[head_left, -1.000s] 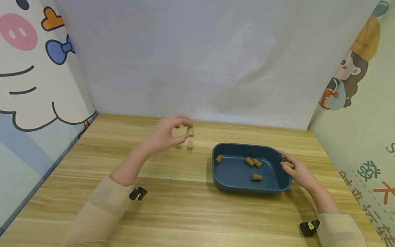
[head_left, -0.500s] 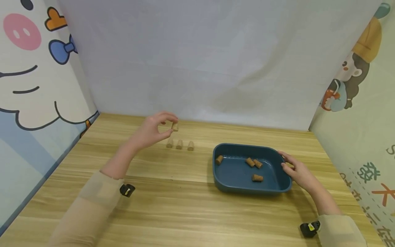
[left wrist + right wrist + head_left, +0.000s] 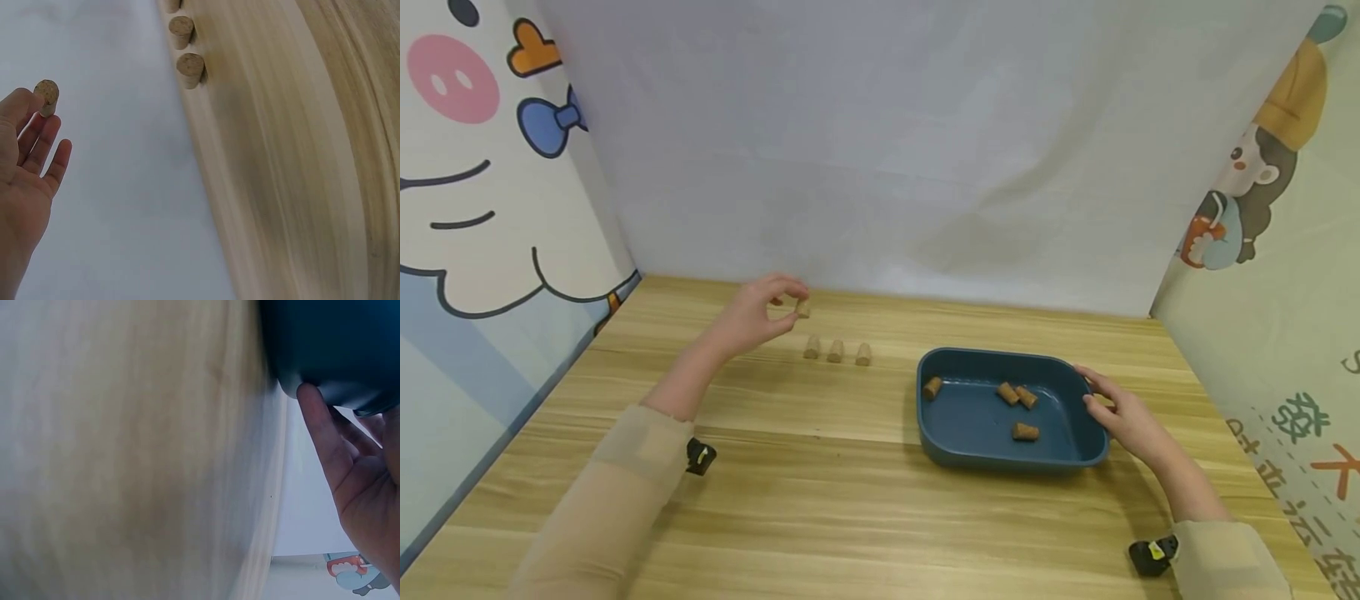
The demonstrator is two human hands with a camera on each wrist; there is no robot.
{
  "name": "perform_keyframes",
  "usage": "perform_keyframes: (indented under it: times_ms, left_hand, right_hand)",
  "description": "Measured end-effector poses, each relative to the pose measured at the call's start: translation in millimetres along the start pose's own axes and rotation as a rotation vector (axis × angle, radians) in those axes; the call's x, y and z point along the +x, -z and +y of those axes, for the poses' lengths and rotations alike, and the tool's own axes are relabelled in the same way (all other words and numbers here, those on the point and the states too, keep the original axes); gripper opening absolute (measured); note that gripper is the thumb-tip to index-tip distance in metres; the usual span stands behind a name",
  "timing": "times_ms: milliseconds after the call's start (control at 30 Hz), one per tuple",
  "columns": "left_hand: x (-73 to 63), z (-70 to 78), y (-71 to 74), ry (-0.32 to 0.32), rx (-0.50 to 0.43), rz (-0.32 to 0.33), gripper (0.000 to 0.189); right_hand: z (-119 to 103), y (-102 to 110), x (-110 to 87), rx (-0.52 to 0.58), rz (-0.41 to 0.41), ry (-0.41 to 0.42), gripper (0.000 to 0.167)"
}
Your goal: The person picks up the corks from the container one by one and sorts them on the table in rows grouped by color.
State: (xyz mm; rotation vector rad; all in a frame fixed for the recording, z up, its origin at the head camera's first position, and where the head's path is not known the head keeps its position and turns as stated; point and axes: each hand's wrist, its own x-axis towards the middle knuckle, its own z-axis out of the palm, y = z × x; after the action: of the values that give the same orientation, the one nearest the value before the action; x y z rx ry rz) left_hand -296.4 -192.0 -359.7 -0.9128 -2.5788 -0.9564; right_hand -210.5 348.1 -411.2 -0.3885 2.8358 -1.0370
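Eight tapered corks show in all. One, the held cork point(image 3: 803, 309), is pinched between the thumb and fingertips of the left hand point(image 3: 748, 317), raised over the wood-grain tabletop point(image 3: 820, 517). Three more make a row of corks point(image 3: 835, 352) on the tabletop, just to the right of that hand and nearer the person; whether they stand or lie I cannot tell. The last four lie inside a single dark blue rectangular bin point(image 3: 973, 425): a cork by the left wall point(image 3: 932, 387), a pair of corks point(image 3: 1017, 394) close together toward the back, and a cork nearer the front point(image 3: 1026, 432).

The right hand point(image 3: 1131, 421), well apart from the left, grips the bin's right end at the rim. There are two black wrist devices, one at the left cuff point(image 3: 701, 457), one at the right cuff point(image 3: 1153, 555).

Writing shows on the right-hand printed backdrop point(image 3: 1300, 333): a dark green 發 is legible, an orange character is cut by the frame edge, and slanting brown characters appear to read 时来运转.
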Motion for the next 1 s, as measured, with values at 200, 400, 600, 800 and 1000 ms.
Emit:
perform_keyframes:
  times_ms: [200, 400, 600, 800, 1000]
  left_hand:
    - [-3.9, -20.4, -5.9, 0.075, -0.004, -0.033, 0.034]
    - [-7.3, -40.0, -13.5, 0.125, -0.002, -0.090, 0.035]
    - [-10.3, -54.8, -21.0, 0.158, 0.002, -0.129, 0.032]
    - [-15.2, -60.9, -26.4, 0.244, -0.001, -0.198, 0.031]
    - [-17.2, -66.9, -33.2, 0.283, -0.018, -0.240, 0.033]
  right_hand:
    - [0, 0, 0.2, 0.005, -0.002, 0.009, 0.051]
    - [0, 0, 0.0, -0.016, 0.005, 0.015, 0.051]
    - [-1, 0, 0.2, -0.018, 0.009, 0.019, 0.051]
    - [-1, 0, 0.3, -0.015, 0.011, 0.023, 0.051]
    - [0, 0, 0.3, -0.022, 0.011, 0.022, 0.051]
